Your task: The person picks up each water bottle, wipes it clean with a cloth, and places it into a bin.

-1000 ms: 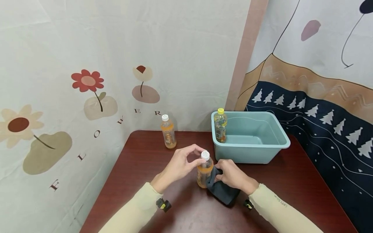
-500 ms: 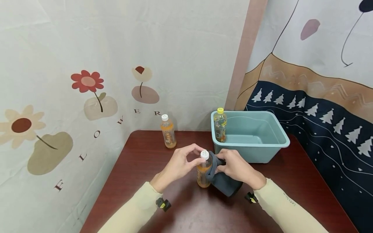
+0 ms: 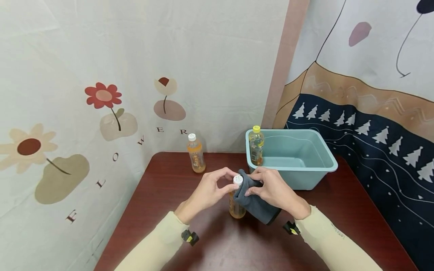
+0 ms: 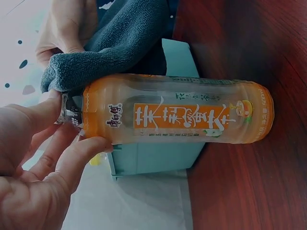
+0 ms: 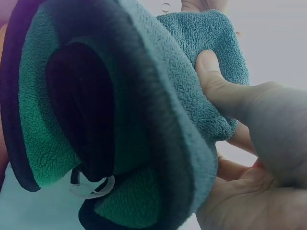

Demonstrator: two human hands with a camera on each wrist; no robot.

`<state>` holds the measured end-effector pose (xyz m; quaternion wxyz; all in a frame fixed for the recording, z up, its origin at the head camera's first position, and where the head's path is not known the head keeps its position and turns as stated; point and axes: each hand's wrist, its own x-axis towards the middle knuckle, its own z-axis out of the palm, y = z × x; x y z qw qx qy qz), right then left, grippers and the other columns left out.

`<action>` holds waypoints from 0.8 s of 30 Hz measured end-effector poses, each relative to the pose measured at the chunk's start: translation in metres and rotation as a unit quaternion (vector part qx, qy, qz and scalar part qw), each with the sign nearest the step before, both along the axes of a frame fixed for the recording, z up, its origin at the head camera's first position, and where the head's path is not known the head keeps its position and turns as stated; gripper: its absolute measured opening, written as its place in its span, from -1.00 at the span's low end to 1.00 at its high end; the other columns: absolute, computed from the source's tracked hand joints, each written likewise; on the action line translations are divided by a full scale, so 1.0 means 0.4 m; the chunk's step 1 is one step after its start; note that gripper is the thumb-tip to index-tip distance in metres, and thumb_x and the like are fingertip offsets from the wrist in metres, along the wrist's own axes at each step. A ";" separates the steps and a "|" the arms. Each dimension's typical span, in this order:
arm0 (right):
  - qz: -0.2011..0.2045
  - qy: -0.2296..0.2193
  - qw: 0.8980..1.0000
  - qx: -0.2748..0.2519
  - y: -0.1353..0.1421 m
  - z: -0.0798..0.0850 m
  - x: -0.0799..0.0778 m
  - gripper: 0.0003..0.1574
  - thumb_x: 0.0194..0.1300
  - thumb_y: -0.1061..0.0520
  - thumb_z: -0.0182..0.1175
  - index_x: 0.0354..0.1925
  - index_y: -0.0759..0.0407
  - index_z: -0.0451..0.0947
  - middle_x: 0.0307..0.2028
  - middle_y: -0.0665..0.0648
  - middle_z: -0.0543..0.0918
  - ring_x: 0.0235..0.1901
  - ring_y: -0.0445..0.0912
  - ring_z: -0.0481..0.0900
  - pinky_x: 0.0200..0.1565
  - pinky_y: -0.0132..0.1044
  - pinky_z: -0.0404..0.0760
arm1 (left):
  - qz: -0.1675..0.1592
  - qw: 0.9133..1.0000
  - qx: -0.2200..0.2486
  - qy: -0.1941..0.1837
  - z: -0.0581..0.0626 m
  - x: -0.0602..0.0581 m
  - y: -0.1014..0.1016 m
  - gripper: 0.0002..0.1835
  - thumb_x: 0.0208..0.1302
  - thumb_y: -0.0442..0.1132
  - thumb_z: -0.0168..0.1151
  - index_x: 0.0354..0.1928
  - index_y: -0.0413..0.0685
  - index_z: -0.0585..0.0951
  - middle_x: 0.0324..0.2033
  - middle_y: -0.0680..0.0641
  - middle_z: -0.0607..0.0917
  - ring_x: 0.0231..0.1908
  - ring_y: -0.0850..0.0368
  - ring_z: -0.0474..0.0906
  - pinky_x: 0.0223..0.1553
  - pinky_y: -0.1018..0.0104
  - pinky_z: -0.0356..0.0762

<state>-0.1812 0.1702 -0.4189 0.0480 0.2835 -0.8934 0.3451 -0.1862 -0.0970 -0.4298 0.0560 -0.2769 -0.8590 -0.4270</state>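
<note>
A plastic drink bottle (image 4: 177, 115) with an orange label and white cap stands upright on the table in front of me. My left hand (image 3: 208, 190) pinches it around the neck, thumb and fingers just under the cap (image 3: 238, 180). My right hand (image 3: 272, 188) grips a dark grey-blue towel (image 3: 259, 205), bunched between thumb and fingers. The towel lies against the upper right side of the bottle, up by the cap, and its loose end hangs toward the table. In the right wrist view the towel (image 5: 182, 96) fills much of the frame and covers the bottle.
Behind the hands stands a light blue plastic tub (image 3: 293, 178), with a yellow-capped bottle (image 3: 256, 146) upright in its left end. Another white-capped, orange-labelled bottle (image 3: 196, 154) stands at the back left of the dark red table (image 3: 162, 180). Printed cloth (image 3: 217, 75) hangs behind.
My right hand has moved the towel up the bottle's side, from its middle to the neck and cap. The left hand has stayed at the neck.
</note>
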 end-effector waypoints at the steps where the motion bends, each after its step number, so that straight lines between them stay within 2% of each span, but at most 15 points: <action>1: 0.001 0.001 1.000 0.000 0.000 0.000 0.000 -0.52 0.31 0.12 0.76 0.17 0.15 0.94 -0.09 0.00 0.85 -0.14 -0.21 0.70 -0.15 -0.36 0.72 | -0.001 1.000 0.001 -0.001 0.000 0.000 0.000 -0.73 0.51 -0.17 0.65 0.16 0.21 0.84 -0.09 0.12 0.93 0.11 0.14 0.86 0.24 0.11 0.78; 7: 0.006 0.004 1.000 0.004 0.003 0.001 -0.002 -0.50 0.31 0.12 0.76 0.19 0.16 0.93 -0.09 0.00 0.86 -0.14 -0.21 0.71 -0.15 -0.36 0.74 | -0.011 1.000 0.005 -0.009 0.003 -0.002 -0.003 -0.71 0.52 -0.18 0.64 0.18 0.23 0.83 -0.05 0.15 0.94 0.12 0.17 0.86 0.33 -0.12 0.80; 10: 0.005 0.004 1.000 0.007 0.010 0.000 -0.001 -0.47 0.30 0.14 0.77 0.21 0.17 0.92 -0.10 0.00 0.86 -0.15 -0.21 0.72 -0.17 -0.37 0.75 | -0.019 1.000 0.009 -0.013 0.003 -0.001 -0.002 -0.70 0.54 -0.17 0.63 0.20 0.25 0.82 0.03 0.16 0.93 0.17 0.19 0.87 0.35 -0.01 0.81; 16: -0.009 0.004 1.000 0.014 0.030 0.000 0.006 -0.43 0.29 0.15 0.77 0.24 0.19 0.91 -0.08 0.00 0.88 -0.12 -0.18 0.76 -0.16 -0.37 0.76 | -0.024 0.997 0.053 -0.044 -0.002 0.009 0.006 -0.67 0.52 -0.21 0.64 0.21 0.23 0.81 0.14 0.12 0.89 0.17 0.15 0.87 0.09 0.29 0.91; 19: -0.018 0.004 1.000 0.013 0.043 -0.002 0.010 -0.43 0.30 0.17 0.76 0.24 0.19 0.90 -0.08 0.00 0.88 -0.10 -0.15 0.78 -0.13 -0.34 0.77 | -0.012 0.997 0.068 -0.045 -0.005 0.012 0.013 -0.65 0.47 -0.17 0.70 0.20 0.21 0.81 0.12 0.12 0.89 0.08 0.19 0.89 0.03 0.28 0.92; 24: -0.033 -0.004 0.999 0.008 0.060 -0.007 0.017 -0.42 0.30 0.17 0.76 0.26 0.20 0.89 -0.08 -0.04 0.88 -0.06 -0.12 0.79 -0.07 -0.31 0.79 | 0.021 0.997 0.070 -0.025 -0.011 0.012 0.022 -0.61 0.41 -0.13 0.75 0.17 0.11 0.78 0.01 0.08 0.92 -0.05 0.23 0.91 0.00 0.23 0.90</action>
